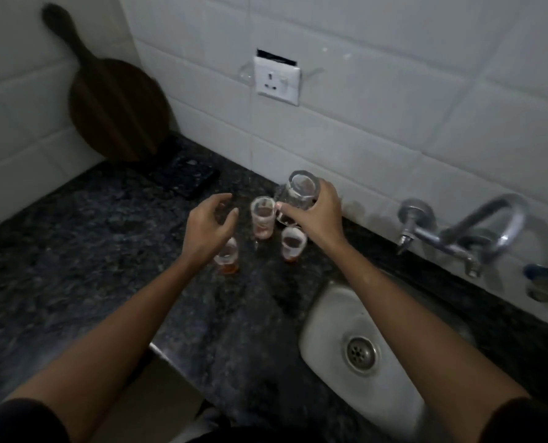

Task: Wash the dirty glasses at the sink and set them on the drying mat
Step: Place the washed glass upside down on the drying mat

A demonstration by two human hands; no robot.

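step: I pick up the big glass [298,196] | right hand [317,215] grips it, left hand [207,223] loose, empty | next: sink [324,314] at 5 o'clock (three dirty glasses wait)

left hand [209,222] open, right hand [318,215] gripping (curled)

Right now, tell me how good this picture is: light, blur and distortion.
Head view: dim, even indoor light with no strong glare; the cutting board handle at top left is smeared by blur, and the glasses near the right hand look soft. Head view: the wide lens bends the tile lines and the counter edge; the sink reads clearly.
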